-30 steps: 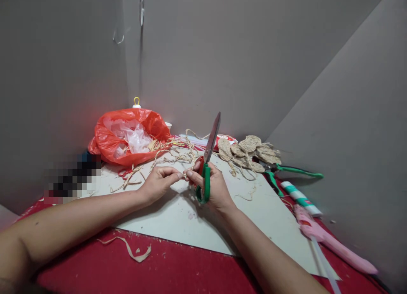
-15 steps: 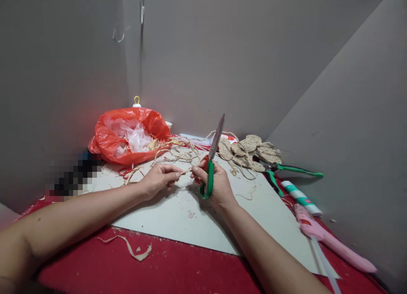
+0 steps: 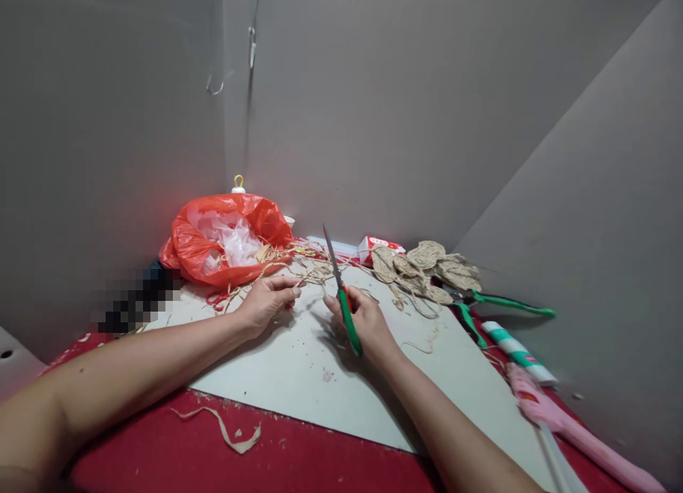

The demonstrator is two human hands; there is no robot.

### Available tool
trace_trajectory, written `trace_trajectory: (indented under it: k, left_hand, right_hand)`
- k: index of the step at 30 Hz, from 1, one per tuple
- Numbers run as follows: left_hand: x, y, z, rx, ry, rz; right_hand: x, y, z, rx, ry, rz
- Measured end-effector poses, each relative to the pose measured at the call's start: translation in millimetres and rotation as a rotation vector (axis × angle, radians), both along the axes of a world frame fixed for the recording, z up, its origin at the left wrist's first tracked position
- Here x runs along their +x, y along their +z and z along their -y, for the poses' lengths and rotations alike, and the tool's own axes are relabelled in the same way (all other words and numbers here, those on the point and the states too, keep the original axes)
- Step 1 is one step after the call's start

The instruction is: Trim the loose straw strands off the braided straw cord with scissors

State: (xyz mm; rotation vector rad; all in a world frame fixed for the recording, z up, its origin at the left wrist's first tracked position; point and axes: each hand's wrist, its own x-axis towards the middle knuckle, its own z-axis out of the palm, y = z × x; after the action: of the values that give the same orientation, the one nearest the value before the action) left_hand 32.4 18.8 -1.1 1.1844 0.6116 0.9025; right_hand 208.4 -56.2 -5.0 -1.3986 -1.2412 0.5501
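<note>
Left hand (image 3: pixel 265 306), centre of frame: thumb and finger pressed together, apparently pinching the braided cord (image 3: pixel 319 272), which lies just beyond the fingertips. Right hand (image 3: pixel 369 319), right of centre: wrapped round the scissors (image 3: pixel 344 305), blades upward. Change: hands now apart, scissors tilted leftward; judged, the right no longer steadies the cord.

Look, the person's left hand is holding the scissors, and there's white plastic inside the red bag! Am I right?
Not quite: the scissors are in the right hand, not the left hand, as the head view shows. White plastic does show inside the red bag.
</note>
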Motion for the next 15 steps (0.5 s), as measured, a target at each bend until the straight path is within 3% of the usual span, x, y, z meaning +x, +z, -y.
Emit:
trace_trajectory:
  k: [5, 9, 15]
  left_hand:
    - [-2, 2.5, 11, 0.077, -0.193, -0.114]
    - [0, -1.3, 21, 0.187, -0.324, -0.235]
    - [-1, -0.7, 24, 0.359, -0.195, -0.28]
  right_hand:
    - [-9, -1.7, 0, -0.021, 0.085, -0.317]
    - [-13, 5.2, 3, 0.024, 0.118, -0.385]
    - [-7, 7.5, 1, 0.106, 0.041, -0.372]
